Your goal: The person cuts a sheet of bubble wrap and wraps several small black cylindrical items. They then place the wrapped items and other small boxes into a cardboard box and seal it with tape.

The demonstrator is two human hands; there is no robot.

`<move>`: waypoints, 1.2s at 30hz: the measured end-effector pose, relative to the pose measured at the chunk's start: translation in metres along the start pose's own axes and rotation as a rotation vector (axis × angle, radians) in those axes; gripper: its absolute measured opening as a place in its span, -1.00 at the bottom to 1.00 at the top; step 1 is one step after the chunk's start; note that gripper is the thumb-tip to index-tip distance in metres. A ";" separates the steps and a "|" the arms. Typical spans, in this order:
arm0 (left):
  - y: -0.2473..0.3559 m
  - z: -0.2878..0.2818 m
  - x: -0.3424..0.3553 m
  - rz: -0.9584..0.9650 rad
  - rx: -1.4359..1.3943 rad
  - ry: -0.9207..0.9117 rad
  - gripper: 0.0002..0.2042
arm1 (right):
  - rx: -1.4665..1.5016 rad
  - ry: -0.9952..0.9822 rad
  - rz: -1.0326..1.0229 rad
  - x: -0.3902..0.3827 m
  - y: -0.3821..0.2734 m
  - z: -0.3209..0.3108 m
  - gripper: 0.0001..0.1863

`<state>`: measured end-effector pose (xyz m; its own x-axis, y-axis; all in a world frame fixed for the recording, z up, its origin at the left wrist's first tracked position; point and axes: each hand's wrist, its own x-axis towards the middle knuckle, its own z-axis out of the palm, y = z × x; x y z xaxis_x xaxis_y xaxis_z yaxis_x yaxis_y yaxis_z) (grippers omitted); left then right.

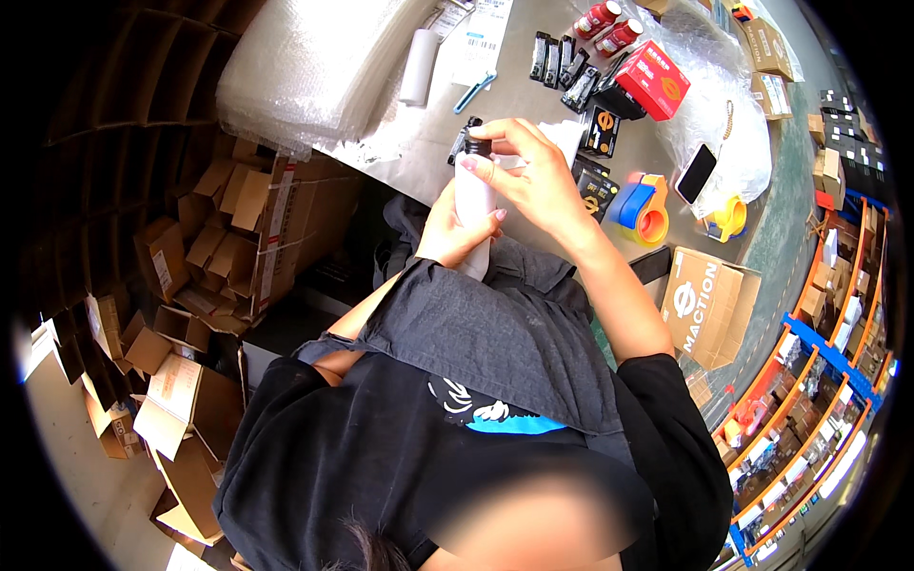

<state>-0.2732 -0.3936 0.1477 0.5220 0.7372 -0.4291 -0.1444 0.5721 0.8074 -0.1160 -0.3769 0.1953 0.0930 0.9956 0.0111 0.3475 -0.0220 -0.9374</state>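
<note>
My left hand (pixel 447 228) is wrapped around the body of an upright pale bottle (pixel 474 195), held in front of me at the table's near edge. My right hand (pixel 528 167) grips its black top (pixel 477 146) between thumb and fingers. Beside my hands on the steel table (pixel 395 167) lie a small black package (pixel 459 143) and a light-blue box cutter (pixel 474 92). Black boxes (pixel 598 128) stand just right of my right hand, along with a blue and yellow tape dispenser (pixel 638 206). A white item behind my right hand is partly hidden.
Bubble wrap (pixel 290 67), a white roll (pixel 419 67), red bottles (pixel 619 36), a red box (pixel 652 79), small black packs (pixel 547 59) and a phone (pixel 696 173) occupy the table. Cardboard boxes (pixel 228 238) pile at the left; a carton (pixel 709 319) and shelving (pixel 800 371) are at the right.
</note>
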 end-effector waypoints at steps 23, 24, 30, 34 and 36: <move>-0.024 -0.028 0.040 -0.227 0.188 -0.172 -0.53 | -0.203 0.208 0.079 0.050 0.108 -0.040 -0.62; -0.036 -0.035 0.052 -0.226 0.224 -0.145 -0.54 | -0.263 0.226 0.098 0.058 0.132 -0.039 -0.62; -0.042 -0.100 0.146 0.345 0.875 0.289 -0.63 | -0.667 0.208 0.201 0.077 0.275 -0.023 -0.75; -0.009 -0.142 0.217 0.652 1.154 0.518 -0.64 | -0.846 0.170 0.189 0.072 0.185 0.015 -0.58; 0.002 -0.141 0.251 0.743 1.209 0.554 -0.62 | -0.548 -0.084 0.472 0.067 0.180 0.044 -0.53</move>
<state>-0.2613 -0.1565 -0.0156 0.2322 0.9113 0.3400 0.6726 -0.4030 0.6207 -0.0878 -0.3100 0.0118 0.2837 0.8721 -0.3988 0.7078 -0.4710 -0.5265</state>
